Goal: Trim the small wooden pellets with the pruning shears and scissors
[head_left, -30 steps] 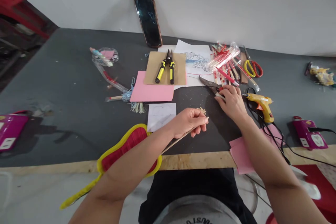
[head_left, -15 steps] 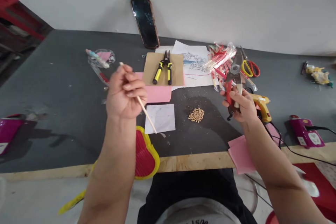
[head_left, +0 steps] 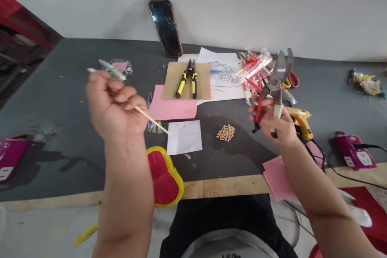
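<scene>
My left hand [head_left: 116,107] is closed around a thin wooden stick [head_left: 153,121], raised above the left part of the table. One end of the stick pokes out by the thumb, the other points down toward a small white paper [head_left: 185,137]. In my right hand [head_left: 276,123] are pruning shears [head_left: 274,82] with one red and one white handle, their blades pointing up and slightly apart. Between the hands, a small heap of short cut wooden pieces [head_left: 225,133] lies on the grey table.
Yellow-black pliers [head_left: 188,78] rest on brown card [head_left: 171,73] over pink paper [head_left: 172,109]. Packaged sticks [head_left: 255,66], scissors [head_left: 292,80] and a yellow glue gun [head_left: 302,121] are at right. A phone [head_left: 166,28] leans on the wall. A red-yellow object [head_left: 165,177] overlaps the front edge.
My left hand has moved left with the stick, which now slants less steeply. In my right hand the shears have turned, with the blades tipped rightward and the handles further apart.
</scene>
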Demonstrator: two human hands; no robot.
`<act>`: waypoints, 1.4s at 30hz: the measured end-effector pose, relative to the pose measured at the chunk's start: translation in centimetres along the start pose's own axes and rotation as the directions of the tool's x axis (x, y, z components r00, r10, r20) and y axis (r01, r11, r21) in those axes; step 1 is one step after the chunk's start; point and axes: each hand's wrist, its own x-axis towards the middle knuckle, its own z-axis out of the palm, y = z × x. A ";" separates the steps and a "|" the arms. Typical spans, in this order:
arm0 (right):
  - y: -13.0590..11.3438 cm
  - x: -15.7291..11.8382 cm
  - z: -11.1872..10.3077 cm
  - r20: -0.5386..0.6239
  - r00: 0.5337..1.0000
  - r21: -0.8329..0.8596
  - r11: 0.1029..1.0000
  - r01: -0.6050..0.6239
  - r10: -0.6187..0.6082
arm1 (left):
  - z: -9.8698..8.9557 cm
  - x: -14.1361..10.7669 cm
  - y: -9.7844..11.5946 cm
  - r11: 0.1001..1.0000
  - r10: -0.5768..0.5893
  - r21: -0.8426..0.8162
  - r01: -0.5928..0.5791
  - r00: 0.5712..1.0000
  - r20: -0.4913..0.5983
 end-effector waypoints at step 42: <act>1.6 -0.1 1.8 0.033 0.910 -0.745 0.596 0.298 -0.414 | 4.7 -6.5 -4.3 0.630 0.198 0.510 -0.585 0.757 0.623</act>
